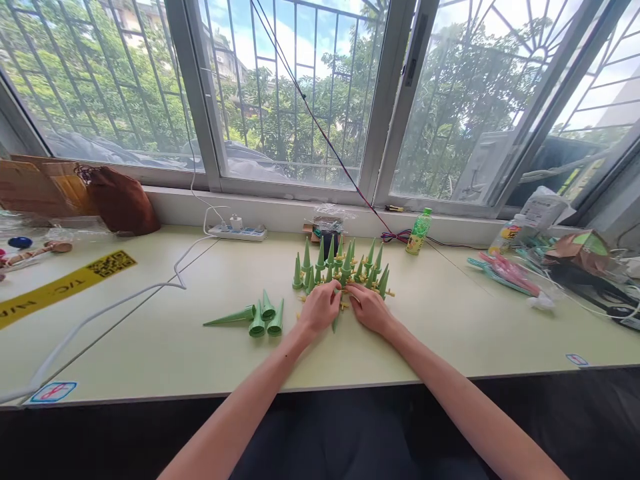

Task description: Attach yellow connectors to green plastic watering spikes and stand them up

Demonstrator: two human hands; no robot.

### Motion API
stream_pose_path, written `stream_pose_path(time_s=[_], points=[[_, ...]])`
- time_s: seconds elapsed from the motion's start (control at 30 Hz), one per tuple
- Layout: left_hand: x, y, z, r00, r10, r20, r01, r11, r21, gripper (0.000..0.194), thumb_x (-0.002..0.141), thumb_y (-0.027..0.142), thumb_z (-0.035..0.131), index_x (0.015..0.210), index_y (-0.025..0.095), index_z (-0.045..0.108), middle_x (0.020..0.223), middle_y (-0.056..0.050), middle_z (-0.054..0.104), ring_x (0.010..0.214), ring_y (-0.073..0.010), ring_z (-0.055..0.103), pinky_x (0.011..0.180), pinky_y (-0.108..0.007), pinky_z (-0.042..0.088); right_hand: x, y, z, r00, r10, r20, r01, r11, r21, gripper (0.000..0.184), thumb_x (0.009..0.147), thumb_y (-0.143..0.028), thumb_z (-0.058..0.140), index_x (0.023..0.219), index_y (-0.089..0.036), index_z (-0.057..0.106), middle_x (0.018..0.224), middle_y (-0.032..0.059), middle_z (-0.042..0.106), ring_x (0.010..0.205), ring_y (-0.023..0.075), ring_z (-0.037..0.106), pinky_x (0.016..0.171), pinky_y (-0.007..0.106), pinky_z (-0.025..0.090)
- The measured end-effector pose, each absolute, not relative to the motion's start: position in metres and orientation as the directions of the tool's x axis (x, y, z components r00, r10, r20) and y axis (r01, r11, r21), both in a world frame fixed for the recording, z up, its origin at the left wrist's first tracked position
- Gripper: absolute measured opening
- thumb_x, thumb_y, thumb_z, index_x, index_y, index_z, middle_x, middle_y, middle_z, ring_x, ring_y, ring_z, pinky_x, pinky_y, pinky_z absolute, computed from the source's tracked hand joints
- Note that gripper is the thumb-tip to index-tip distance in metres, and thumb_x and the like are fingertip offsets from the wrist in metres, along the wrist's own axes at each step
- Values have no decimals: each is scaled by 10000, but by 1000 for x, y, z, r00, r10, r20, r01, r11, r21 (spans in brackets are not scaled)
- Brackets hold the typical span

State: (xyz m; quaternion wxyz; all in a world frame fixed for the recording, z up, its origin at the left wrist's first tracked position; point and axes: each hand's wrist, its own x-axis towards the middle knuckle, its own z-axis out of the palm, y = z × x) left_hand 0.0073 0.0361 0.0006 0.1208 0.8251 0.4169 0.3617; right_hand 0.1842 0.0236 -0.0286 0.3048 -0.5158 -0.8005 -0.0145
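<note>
My left hand (321,308) is closed, fingertips pinched round a green watering spike (335,325) whose pointed end sticks out below toward me. From the right, the fingers of my right hand (369,308) are bent in and meet at the same spike. A small yellow valve piece (344,306) shows between the two hands; my fingers hide the join. Just behind them stands a cluster of several green spikes (321,257), points up, many with yellow valves at their sides. Several loose green spikes (257,321) without visible valves sit to the left, one lying flat.
A white power strip (237,233) with a cable lies along the back left. A green-labelled bottle (419,232) stands at the back, near red and black wires (397,236). Plastic bags (515,275) and clutter fill the right; a brown bag (120,200) and cardboard (35,187) the left.
</note>
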Motion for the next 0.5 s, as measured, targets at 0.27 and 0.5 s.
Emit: stream_pose_path(time_s=[0.27, 0.5], points=[[8, 34, 3, 389, 775, 498, 595, -624, 506, 158, 892, 203, 471, 911, 174, 625, 731, -27, 641, 639, -153, 562, 624, -253, 395, 186, 24, -30, -262, 808, 527, 828, 469, -308, 370, 911, -124, 412, 1244, -177, 564, 1240, 90, 621, 1103, 215, 608, 940, 342, 489], [8, 35, 2, 381, 779, 497, 602, -617, 507, 166, 891, 205, 464, 906, 169, 625, 739, -32, 642, 640, -153, 554, 626, -260, 392, 186, 24, -30, -261, 810, 526, 827, 468, -311, 385, 911, -122, 413, 1265, -199, 543, 1253, 87, 614, 1089, 207, 613, 920, 333, 491]])
